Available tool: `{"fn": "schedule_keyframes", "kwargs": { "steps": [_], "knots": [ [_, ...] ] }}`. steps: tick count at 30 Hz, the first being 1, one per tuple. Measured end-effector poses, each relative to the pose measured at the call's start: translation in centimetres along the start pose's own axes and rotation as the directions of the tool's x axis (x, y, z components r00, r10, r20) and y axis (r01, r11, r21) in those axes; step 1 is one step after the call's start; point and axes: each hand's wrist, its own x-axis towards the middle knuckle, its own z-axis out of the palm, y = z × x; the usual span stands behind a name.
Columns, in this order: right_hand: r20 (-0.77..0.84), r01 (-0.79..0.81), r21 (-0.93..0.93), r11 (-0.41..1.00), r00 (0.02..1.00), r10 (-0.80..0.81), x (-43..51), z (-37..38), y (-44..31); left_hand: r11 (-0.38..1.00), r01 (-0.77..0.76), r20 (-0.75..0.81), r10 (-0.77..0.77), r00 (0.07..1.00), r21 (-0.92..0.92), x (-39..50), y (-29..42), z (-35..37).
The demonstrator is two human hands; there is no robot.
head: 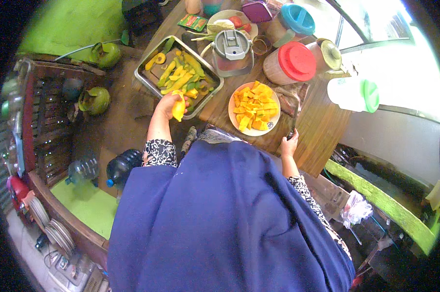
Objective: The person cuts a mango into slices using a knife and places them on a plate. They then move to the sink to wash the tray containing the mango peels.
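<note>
My left hand (169, 106) holds a peeled yellow mango (178, 106) over the near edge of a rectangular metal tray (217, 87). Green and yellow peels (180, 78) lie in that tray. A knife (296, 118) is in my right hand (290, 141), its blade pointing away from me over the table's right part. Between my hands, a round plate (231, 109) bears a heap of cut yellow-orange mango pieces (256, 106). A crumpled cloth (287, 98) lies right of the plate, beside the blade.
Beyond the plate stand a clear jar with a grey lid (231, 47), a red-lidded container (293, 64), a blue-lidded jar (297, 20) and a green-lidded container (353, 94). A plate with tomatoes (238, 20) is at the back of the wooden table (324, 135). Large bottles (123, 166) stand at lower left.
</note>
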Motion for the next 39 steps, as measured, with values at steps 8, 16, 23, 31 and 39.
{"fn": "schedule_keyframes", "kwargs": {
  "steps": [8,16,23,31,39],
  "knots": [
    [0.084,-0.024,-0.051,0.998,0.996,0.028,1.3,0.1,-1.5,0.981,-0.132,-0.182,0.157,0.971,0.143,0.8,0.3,-0.5],
    [0.100,0.077,-0.023,0.997,0.992,-0.074,1.9,-0.3,-3.0,0.995,-0.095,-0.169,0.090,0.981,-0.022,-0.6,-0.1,-1.7],
    [0.153,0.297,-0.028,0.955,0.945,-0.289,3.5,0.2,-3.6,0.973,-0.167,-0.160,0.141,0.977,-0.162,-1.1,-1.3,-2.0],
    [0.004,0.385,-0.161,0.909,0.921,-0.389,6.6,1.0,-6.8,0.943,-0.236,-0.234,0.181,0.955,-0.233,-0.7,-1.4,-2.1],
    [0.328,0.748,0.223,0.625,0.546,-0.770,0.3,3.8,-22.0,1.000,0.019,0.033,-0.018,0.999,-0.022,-0.5,-2.0,-2.3]
  ]
}}
